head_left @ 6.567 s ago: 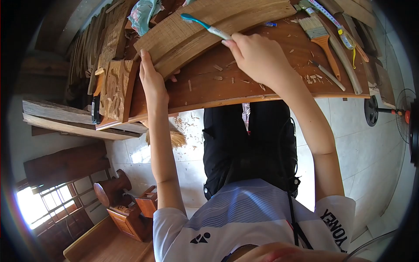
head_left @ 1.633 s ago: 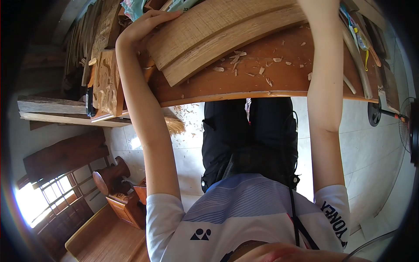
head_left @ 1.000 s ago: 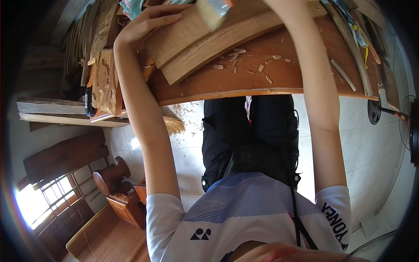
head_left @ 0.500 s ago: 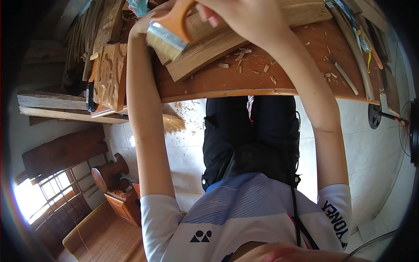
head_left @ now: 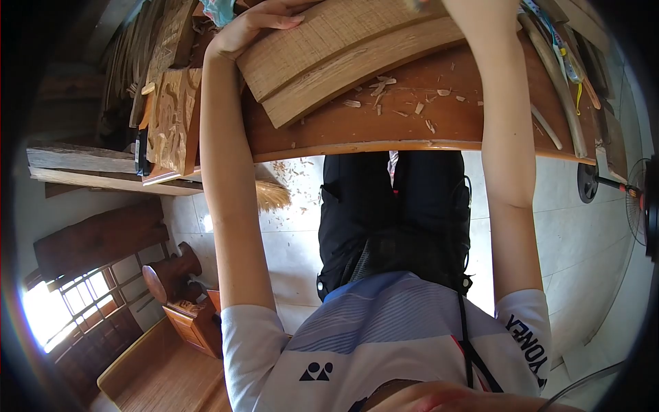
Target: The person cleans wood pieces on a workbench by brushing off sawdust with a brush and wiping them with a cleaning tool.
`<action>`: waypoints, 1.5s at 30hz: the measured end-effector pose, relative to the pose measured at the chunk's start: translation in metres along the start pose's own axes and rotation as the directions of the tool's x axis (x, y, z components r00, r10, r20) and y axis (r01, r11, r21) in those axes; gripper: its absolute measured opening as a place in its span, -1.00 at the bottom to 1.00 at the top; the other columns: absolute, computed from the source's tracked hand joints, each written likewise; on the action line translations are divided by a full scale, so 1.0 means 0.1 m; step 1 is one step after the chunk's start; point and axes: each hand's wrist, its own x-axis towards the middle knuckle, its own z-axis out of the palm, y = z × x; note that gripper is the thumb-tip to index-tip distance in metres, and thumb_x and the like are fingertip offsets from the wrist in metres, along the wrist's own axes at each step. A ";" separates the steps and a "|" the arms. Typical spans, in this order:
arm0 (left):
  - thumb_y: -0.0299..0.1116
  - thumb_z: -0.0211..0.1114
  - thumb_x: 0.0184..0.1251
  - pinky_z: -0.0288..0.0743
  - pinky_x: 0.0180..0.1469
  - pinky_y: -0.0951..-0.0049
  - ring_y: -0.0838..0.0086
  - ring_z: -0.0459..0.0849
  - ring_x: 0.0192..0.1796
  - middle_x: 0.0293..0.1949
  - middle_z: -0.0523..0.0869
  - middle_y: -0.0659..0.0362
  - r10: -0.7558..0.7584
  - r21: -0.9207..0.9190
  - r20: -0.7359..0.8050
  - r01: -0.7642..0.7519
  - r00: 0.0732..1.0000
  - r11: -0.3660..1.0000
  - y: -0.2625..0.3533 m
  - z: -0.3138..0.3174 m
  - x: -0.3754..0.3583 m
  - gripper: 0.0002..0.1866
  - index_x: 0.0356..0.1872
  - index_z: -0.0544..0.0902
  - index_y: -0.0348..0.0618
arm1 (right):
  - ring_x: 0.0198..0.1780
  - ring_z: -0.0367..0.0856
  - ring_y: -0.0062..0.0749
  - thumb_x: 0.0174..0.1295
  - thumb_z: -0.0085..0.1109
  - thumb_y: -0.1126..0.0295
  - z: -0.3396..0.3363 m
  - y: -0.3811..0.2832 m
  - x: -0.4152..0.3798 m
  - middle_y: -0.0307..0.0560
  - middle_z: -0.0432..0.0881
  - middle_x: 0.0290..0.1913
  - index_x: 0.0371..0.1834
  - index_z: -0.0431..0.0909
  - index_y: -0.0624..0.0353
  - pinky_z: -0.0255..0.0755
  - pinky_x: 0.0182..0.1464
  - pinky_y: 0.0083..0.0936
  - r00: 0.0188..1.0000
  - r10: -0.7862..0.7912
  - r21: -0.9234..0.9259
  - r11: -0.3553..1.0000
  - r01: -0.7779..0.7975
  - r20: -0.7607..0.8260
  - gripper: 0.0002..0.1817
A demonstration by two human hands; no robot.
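- At the far left of my view a carved wooden panel [head_left: 171, 117] stands on its edge against the end of the counter [head_left: 384, 130], with planks stacked behind it.
- My left hand [head_left: 264, 20] lies flat on the upper left end of the curved wooden board [head_left: 343, 51]; its fingers [head_left: 285, 19] are spread and stretched out over the top face, pressing on it rather than closing round anything.
- The curved wooden board rests on the counter, near its left end. Its long axis runs from lower left to upper right in my view, bowing gently, with the cut end pointing down-left toward the counter's near edge. It looks like two arched strips lying side by side, touching.
- Wood chips [head_left: 384, 93] are scattered on the counter just beside the board's lower edge.
- My right forearm [head_left: 504, 123] rises straight up across the counter and the board's right end; the right hand is cut off by the top of the frame, so I cannot tell what those fingers are doing.
- Long slender tools [head_left: 559, 110] lie along the counter's right side.
- A standing fan [head_left: 628, 189] is on the tiled floor at far right.
- My white shirt [head_left: 384, 343] reads "YONEX" on the right sleeve, with a logo on the chest.
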 end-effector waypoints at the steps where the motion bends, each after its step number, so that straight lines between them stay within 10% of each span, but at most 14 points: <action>1: -0.29 0.33 0.30 0.02 0.62 0.33 0.25 0.32 0.57 0.59 0.33 -0.05 -0.011 0.006 -0.012 0.011 1.000 1.000 0.02 0.01 -0.01 -0.14 0.60 0.24 -0.39 | -0.62 0.44 -0.65 0.50 0.24 0.27 0.03 -0.03 -0.04 -0.26 0.54 -0.60 -0.44 0.59 0.22 0.21 -0.62 -0.56 0.987 0.105 0.002 0.994 -0.107 0.123 -0.66; 8: -0.21 0.39 0.34 0.53 0.40 0.28 0.29 0.65 0.34 0.32 0.64 -0.01 0.052 0.015 -0.330 -0.050 0.942 0.999 -1.18 -1.33 -0.28 -0.29 0.44 0.45 -0.38 | -0.65 0.41 -0.60 0.50 0.24 0.24 0.42 -0.18 -0.25 -0.13 0.62 -0.59 -0.42 0.65 0.27 0.20 -0.62 -0.52 0.950 -0.274 0.268 0.936 0.228 0.149 -0.64; 10: -0.24 0.38 0.36 0.61 0.29 0.39 0.34 0.70 0.26 0.29 0.67 0.02 -0.031 -0.109 -0.439 -0.019 0.898 0.994 -1.12 -1.26 -0.31 -0.34 0.43 0.47 -0.34 | -0.63 0.44 -0.59 0.50 0.25 0.25 0.49 -0.13 -0.29 -0.12 0.63 -0.56 -0.40 0.67 0.28 0.21 -0.60 -0.53 0.945 -0.259 0.270 0.942 0.200 0.202 -0.66; 13: -0.20 0.32 0.44 0.47 0.30 0.49 0.51 0.65 0.20 0.18 0.71 0.13 0.141 0.347 -0.252 -0.046 0.957 0.937 -0.79 -0.98 -0.26 -0.39 0.42 0.50 -0.31 | -0.64 0.34 -0.64 0.51 0.22 0.24 0.52 0.00 -0.20 -0.17 0.59 -0.55 -0.39 0.65 0.26 0.16 -0.63 -0.63 0.977 -0.108 0.374 0.927 0.032 0.186 -0.65; 14: -0.18 0.37 0.42 0.41 0.33 0.49 0.53 0.62 0.21 0.18 0.70 0.17 -0.023 0.327 -0.235 0.101 0.972 0.940 -0.45 -0.61 -0.29 -0.42 0.37 0.58 -0.29 | -0.64 0.31 -0.65 0.52 0.21 0.23 0.46 0.04 -0.16 -0.18 0.58 -0.55 -0.39 0.64 0.26 0.16 -0.63 -0.65 0.976 -0.034 0.367 0.929 -0.048 0.214 -0.65; 17: -0.19 0.47 0.34 0.48 0.24 0.51 0.56 0.65 0.17 0.11 0.75 0.21 -0.122 0.358 -0.428 0.292 0.895 0.887 -0.01 0.00 -0.44 -0.47 0.29 0.69 -0.15 | -0.62 0.32 -0.66 0.52 0.21 0.25 0.18 0.07 -0.01 -0.21 0.58 -0.54 -0.38 0.64 0.27 0.19 -0.60 -0.65 0.980 0.183 0.034 0.982 -0.186 0.080 -0.66; 23: -0.25 0.56 0.28 0.61 0.06 0.59 0.65 0.72 0.06 0.03 0.81 0.26 -0.158 0.405 -0.411 0.335 0.898 0.851 -0.03 -0.26 -0.80 -0.49 0.27 0.73 -0.04 | -0.52 0.48 -0.62 0.49 0.25 0.36 0.09 -0.01 -0.09 -0.17 0.64 -0.50 -0.40 0.64 0.32 0.30 -0.48 -0.56 0.995 -0.027 0.070 0.997 0.034 -0.091 -0.71; 27: -0.31 0.57 0.25 0.58 0.11 0.56 0.66 0.72 0.05 0.04 0.82 0.26 -0.225 0.331 -0.379 0.358 0.898 0.873 -0.10 -0.44 -0.88 -0.48 0.27 0.73 -0.04 | -0.63 0.42 -0.66 0.53 0.20 0.33 0.37 -0.19 -0.23 -0.16 0.59 -0.55 -0.47 0.59 0.22 0.20 -0.62 -0.58 0.982 -0.035 0.560 0.824 -0.078 0.188 -0.66; 34: -0.25 0.53 0.31 0.58 0.13 0.52 0.63 0.74 0.06 0.00 0.84 0.26 -0.165 0.361 -0.441 0.343 0.882 0.867 -0.06 -0.29 -0.83 -0.56 0.22 0.77 -0.04 | -0.65 0.31 -0.67 0.55 0.17 0.19 0.29 -0.13 -0.10 -0.26 0.46 -0.61 -0.43 0.57 0.22 0.15 -0.64 -0.61 0.940 0.177 0.057 0.978 -0.202 0.293 -0.61; 36: -0.22 0.53 0.31 0.59 0.12 0.50 0.63 0.74 0.04 -0.04 0.84 0.27 -0.144 0.383 -0.422 0.320 0.895 0.867 -0.07 -0.33 -0.80 -0.56 0.20 0.78 -0.05 | -0.64 0.26 -0.66 0.55 0.15 0.19 0.09 -0.15 0.01 -0.28 0.43 -0.61 -0.44 0.55 0.20 0.14 -0.63 -0.62 0.945 0.320 -0.037 0.947 -0.318 0.070 -0.61; 38: -0.20 0.54 0.31 0.59 0.12 0.49 0.63 0.74 0.03 -0.06 0.84 0.26 -0.159 0.393 -0.441 0.349 0.883 0.851 -0.04 -0.31 -0.78 -0.56 0.19 0.79 -0.05 | -0.62 0.31 -0.65 0.56 0.14 0.20 -0.09 -0.05 0.03 -0.26 0.44 -0.60 -0.43 0.56 0.21 0.16 -0.63 -0.67 0.968 0.177 -0.116 0.973 -0.199 -0.176 -0.61; 40: -0.20 0.55 0.30 0.59 0.13 0.49 0.62 0.74 0.03 -0.06 0.84 0.25 -0.202 0.387 -0.496 0.423 0.845 0.819 0.05 -0.17 -0.68 -0.56 0.17 0.79 -0.06 | -0.62 0.31 -0.65 0.55 0.14 0.21 0.02 0.13 0.11 -0.26 0.43 -0.61 -0.43 0.56 0.21 0.16 -0.63 -0.69 0.835 -0.379 -0.478 0.863 0.163 -0.399 -0.62; 42: -0.21 0.53 0.31 0.52 0.14 0.51 0.66 0.70 0.00 -0.09 0.83 0.28 -0.164 0.373 -0.475 0.367 0.864 0.852 0.01 -0.11 -0.59 -0.56 0.19 0.79 -0.07 | -0.63 0.32 -0.66 0.55 0.14 0.21 0.04 0.08 0.09 -0.26 0.43 -0.62 -0.44 0.56 0.20 0.16 -0.63 -0.70 0.851 -0.379 -0.473 0.862 0.181 -0.363 -0.62; 45: -0.24 0.52 0.32 0.49 0.14 0.54 0.67 0.68 0.00 -0.11 0.82 0.30 -0.120 0.404 -0.437 0.314 0.891 0.859 -0.10 -0.23 -0.58 -0.56 0.21 0.78 -0.07 | -0.65 0.36 -0.66 0.55 0.14 0.21 -0.01 -0.15 0.00 -0.26 0.46 -0.63 -0.43 0.58 0.19 0.18 -0.64 -0.68 0.990 0.091 -0.190 0.979 -0.069 0.110 -0.62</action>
